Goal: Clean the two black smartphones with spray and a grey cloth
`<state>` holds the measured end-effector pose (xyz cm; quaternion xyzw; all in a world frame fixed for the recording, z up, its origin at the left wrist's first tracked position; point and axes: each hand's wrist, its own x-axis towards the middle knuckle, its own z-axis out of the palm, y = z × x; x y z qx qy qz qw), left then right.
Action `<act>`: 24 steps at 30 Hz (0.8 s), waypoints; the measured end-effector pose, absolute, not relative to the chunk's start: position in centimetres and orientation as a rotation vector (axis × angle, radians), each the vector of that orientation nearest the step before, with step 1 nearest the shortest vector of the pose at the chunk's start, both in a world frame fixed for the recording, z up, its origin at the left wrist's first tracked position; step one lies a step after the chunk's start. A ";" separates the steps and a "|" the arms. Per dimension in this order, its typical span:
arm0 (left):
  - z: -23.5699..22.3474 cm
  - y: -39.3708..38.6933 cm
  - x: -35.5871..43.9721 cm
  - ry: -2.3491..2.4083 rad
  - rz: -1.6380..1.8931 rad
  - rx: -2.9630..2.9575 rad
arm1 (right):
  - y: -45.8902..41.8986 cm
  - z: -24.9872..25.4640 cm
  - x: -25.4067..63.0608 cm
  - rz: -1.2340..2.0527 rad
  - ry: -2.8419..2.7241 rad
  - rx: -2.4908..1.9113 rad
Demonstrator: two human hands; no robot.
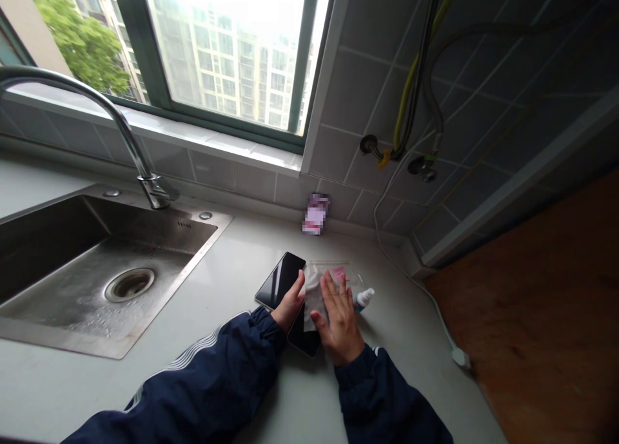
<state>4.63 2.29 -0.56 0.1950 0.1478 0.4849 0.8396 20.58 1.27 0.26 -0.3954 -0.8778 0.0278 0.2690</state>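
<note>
Flat on a thin grey cloth (315,297), my right hand (342,325) has its fingers stretched out. The cloth covers the upper part of a dark smartphone (305,341), whose lower end shows below it. My left hand (289,302) is closed on this phone's left edge, thumb on top and the other fingers mostly hidden. Just left of that hand, a second black phone (280,278) lies on the counter. A clear plastic packet with pink print (340,271) is beyond my right fingers. Beside my right hand is a small bottle with a white nozzle top (365,298).
A steel sink (203,244) with a tall curved faucet (120,125) is set into the pale counter (203,315) on the left. A blurred pinkish item (316,214) leans at the wall. On the right, a white cable (420,286) runs to a plug (461,358) near a wooden panel (546,302).
</note>
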 end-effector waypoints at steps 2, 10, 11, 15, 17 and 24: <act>-0.4 2.3 4.7 0.376 1.059 0.384 | 1.3 0.4 20.6 0.094 -2.373 -1.044; 0.0 2.3 4.8 0.440 1.125 0.250 | 0.6 1.0 20.0 0.169 -2.460 -0.961; 0.1 2.3 4.8 0.449 1.132 0.247 | 0.5 1.1 19.9 0.179 -2.476 -0.948; 0.8 2.1 4.5 0.481 1.218 0.238 | 0.2 1.3 19.7 0.217 -2.530 -0.885; 1.0 2.1 4.4 0.487 1.219 0.219 | 0.0 1.5 19.7 0.236 -2.552 -0.853; 0.5 2.3 3.9 0.593 1.195 0.160 | -0.8 2.3 19.4 0.323 -2.597 -0.718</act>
